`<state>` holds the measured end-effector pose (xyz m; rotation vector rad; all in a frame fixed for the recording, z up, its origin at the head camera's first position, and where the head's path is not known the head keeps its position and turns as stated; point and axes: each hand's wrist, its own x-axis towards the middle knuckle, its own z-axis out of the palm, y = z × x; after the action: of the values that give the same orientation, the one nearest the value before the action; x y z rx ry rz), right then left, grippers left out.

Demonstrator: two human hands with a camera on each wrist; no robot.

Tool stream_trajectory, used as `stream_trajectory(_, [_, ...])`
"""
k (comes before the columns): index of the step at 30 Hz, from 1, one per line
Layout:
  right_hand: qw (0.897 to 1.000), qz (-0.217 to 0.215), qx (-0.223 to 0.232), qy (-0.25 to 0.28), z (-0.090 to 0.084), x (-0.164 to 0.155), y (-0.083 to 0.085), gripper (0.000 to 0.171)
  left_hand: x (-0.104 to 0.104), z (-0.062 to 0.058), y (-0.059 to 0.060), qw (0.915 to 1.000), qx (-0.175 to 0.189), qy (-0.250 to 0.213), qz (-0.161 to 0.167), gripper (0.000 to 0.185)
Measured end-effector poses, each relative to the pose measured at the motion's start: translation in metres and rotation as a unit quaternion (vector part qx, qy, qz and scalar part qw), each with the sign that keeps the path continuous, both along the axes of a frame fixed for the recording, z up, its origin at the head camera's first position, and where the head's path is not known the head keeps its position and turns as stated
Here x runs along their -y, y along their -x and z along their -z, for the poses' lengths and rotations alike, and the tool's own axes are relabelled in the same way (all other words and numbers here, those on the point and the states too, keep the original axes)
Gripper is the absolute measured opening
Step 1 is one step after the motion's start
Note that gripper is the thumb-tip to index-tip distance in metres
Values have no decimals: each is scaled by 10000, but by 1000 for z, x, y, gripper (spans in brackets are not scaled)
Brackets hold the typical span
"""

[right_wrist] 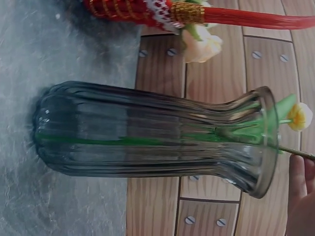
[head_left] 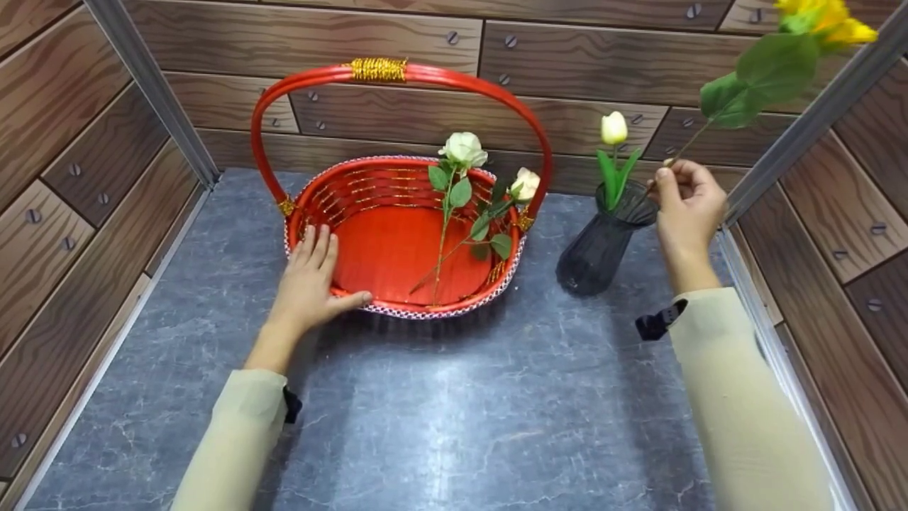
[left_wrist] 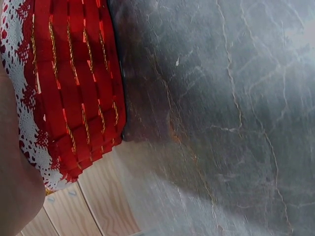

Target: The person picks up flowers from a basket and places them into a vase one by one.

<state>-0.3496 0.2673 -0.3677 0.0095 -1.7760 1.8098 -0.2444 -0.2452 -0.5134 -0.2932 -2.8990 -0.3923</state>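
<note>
My left hand (head_left: 308,284) rests on the near left rim of a red woven basket (head_left: 369,305), fingers straight over the edge and thumb along the front. Two white roses (head_left: 464,150) with leafy stems lean in the right side of the basket. At the right, my right hand (head_left: 688,206) pinches the stem of a yellow flower (head_left: 826,21) with broad green leaves. Its lower stem reaches the mouth of a dark, ribbed glass vase (head_left: 596,255). A white tulip (head_left: 614,129) stands in that vase, its green stem (right_wrist: 103,140) showing through the glass in the right wrist view.
The basket's tall red handle (head_left: 496,84), wrapped in gold at the top, arches over it. Wood-patterned panels (head_left: 397,42) wall the back and sides, with metal posts (head_left: 152,92) at the corners. Grey marbled tabletop (head_left: 440,404) lies in front.
</note>
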Motion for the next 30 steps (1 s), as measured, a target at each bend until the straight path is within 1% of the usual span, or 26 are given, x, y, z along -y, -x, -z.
stream_trajectory(2, [9992,101,82,-371,5,1,1,3,0,0,0,10000,-42,-26,0,119])
stream_trajectory(4, [9966,239,179,-763,10,0,3,7,0,0,0,10000,-49,-30,1,119])
stream_trajectory(7, [9911,360,246,-1261,17,0,5,14,0,0,-1,10000,-26,-51,-6,119])
stream_trajectory(10, [9831,452,167,-1768,21,1,4,13,0,-1,-1,10000,-15,-88,-13,118])
stream_trajectory(12, [9749,542,73,-2158,23,1,3,13,-1,-2,-1,9999,-3,-114,-22,119])
stream_trajectory(14, [9645,668,-22,-2555,25,1,2,14,-1,-2,-2,9999,19,-125,-36,118])
stream_trajectory(18, [9462,790,-159,-3135,27,-1,2,16,-1,-2,-2,9999,57,-102,-46,118])
stream_trajectory(23, [9283,710,-348,-3632,27,-3,3,14,0,-2,-2,10000,42,-59,-33,118])
stream_trajectory(27, [9125,596,-389,-4028,26,-3,3,13,0,-2,-2,10000,56,-63,-28,118])
stream_trajectory(30, [9008,412,-361,-4308,25,-2,4,12,0,-2,-2,9999,83,-89,-31,118])
